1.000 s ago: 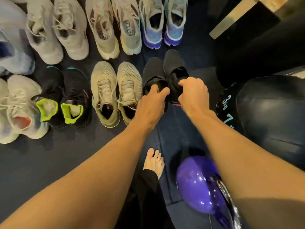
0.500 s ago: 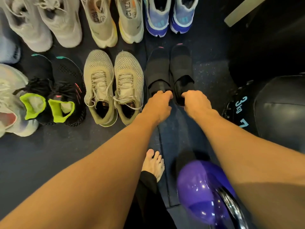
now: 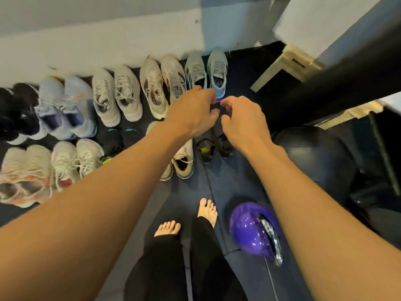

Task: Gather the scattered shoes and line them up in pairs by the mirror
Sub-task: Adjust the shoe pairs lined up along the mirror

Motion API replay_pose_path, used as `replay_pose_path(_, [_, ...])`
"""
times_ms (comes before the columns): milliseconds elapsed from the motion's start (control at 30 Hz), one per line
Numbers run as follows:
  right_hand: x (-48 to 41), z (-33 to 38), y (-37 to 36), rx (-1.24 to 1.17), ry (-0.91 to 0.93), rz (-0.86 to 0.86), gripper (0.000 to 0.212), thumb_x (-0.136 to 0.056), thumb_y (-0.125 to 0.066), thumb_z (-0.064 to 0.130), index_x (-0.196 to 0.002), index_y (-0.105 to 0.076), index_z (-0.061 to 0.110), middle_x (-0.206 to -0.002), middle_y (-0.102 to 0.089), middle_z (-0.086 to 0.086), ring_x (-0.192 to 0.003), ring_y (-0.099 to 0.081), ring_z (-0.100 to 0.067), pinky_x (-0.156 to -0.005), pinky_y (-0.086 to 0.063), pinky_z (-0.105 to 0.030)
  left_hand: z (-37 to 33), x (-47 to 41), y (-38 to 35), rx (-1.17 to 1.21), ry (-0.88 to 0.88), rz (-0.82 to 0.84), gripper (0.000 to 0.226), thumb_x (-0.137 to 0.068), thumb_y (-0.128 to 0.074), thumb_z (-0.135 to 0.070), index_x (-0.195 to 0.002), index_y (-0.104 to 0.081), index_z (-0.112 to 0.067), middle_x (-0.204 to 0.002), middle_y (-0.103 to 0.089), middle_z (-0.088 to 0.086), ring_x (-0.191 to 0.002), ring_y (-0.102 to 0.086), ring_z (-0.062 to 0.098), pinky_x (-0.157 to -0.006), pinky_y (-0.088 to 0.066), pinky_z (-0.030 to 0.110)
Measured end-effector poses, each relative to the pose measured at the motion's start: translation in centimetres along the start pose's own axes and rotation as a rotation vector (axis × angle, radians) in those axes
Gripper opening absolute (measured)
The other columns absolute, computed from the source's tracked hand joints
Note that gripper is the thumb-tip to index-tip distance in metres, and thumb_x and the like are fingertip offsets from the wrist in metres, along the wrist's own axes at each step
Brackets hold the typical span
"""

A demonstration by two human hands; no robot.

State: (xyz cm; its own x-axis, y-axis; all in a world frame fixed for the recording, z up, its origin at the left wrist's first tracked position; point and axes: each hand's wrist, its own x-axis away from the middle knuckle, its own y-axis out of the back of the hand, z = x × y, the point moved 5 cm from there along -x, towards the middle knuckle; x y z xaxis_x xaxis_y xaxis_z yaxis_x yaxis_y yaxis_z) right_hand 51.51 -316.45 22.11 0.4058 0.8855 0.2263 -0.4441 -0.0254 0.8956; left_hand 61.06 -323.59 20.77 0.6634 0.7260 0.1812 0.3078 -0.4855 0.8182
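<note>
Floor (image 3: 230, 183): shoes in two rows of pairs along its far edge at the wall | black pair (image 3: 213, 146) at near row's right end, below both hands | left hand (image 3: 191, 114), right hand (image 3: 245, 120): fingers loosely curled, empty.

Both arms reach toward twelve o'clock over two rows of shoes on dark flooring. The left hand (image 3: 191, 111) and right hand (image 3: 244, 120) hover with fingers loosely curled, holding nothing, above a black pair (image 3: 214, 146). At eleven o'clock a white pair (image 3: 117, 96) sits against the wall (image 3: 97, 44). A purple ball (image 3: 249, 231) lies at five o'clock beside bare feet (image 3: 208, 210).
</note>
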Motion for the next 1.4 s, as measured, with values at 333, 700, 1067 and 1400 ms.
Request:
replay_pose_path(333, [18.7,11.0,29.3,-0.089,-0.037,-0.349,0.025,-0.091,-0.047,0.015,-0.109,-0.064,0.016,-0.108,-0.063,-0.009,-0.099,-0.058,-0.031,-0.079,-0.048,-0.04,-23.1,13.5,26.1,-0.131,-0.428,-0.147,0.027,-0.089,-0.053,-0.034,-0.112,-0.061,-0.022,-0.111,-0.059,0.006,-0.105,-0.055,0.027,-0.082,-0.046,0.039])
replay_pose_path(700, [51.5,8.3,52.2,-0.299,-0.141,-0.983,0.023,-0.091,-0.059,0.021,-0.112,-0.067,0.021,-0.097,-0.07,0.009,-0.09,-0.063,-0.005,-0.083,-0.049,-0.028,-53.2,34.7,35.0,0.366,-0.986,-0.048,0.03,-0.085,-0.041,-0.024,-0.099,-0.068,-0.02,-0.094,-0.069,-0.001,-0.09,-0.062,0.017,-0.087,-0.047,0.034])
replay_pose_path(1067, [92.5,-1.8,56.0,-0.427,-0.386,-1.406,0.021,-0.097,-0.049,0.015,-0.112,-0.064,0.018,-0.101,-0.068,0.006,-0.097,-0.065,-0.009,-0.085,-0.054,-0.033,-78.4,64.1,22.3,0.781,-1.344,0.498,0.029,-0.092,-0.039,-0.027,-0.097,-0.066,-0.021,-0.095,-0.068,0.008,-0.093,-0.064,0.028,-0.083,-0.053,0.047])
replay_pose_path(1400, [121.8,-8.2,53.3,-0.259,-0.709,-1.748,0.023,-0.097,-0.047,0.013,-0.111,-0.066,0.016,-0.099,-0.069,0.003,-0.093,-0.065,-0.009,-0.077,-0.055,-0.026,-94.2,88.7,8.7,0.8,-1.636,0.951,0.031,-0.094,-0.037,-0.027,-0.097,-0.066,-0.016,-0.097,-0.066,0.011,-0.087,-0.062,0.021,-0.081,-0.052,0.037])
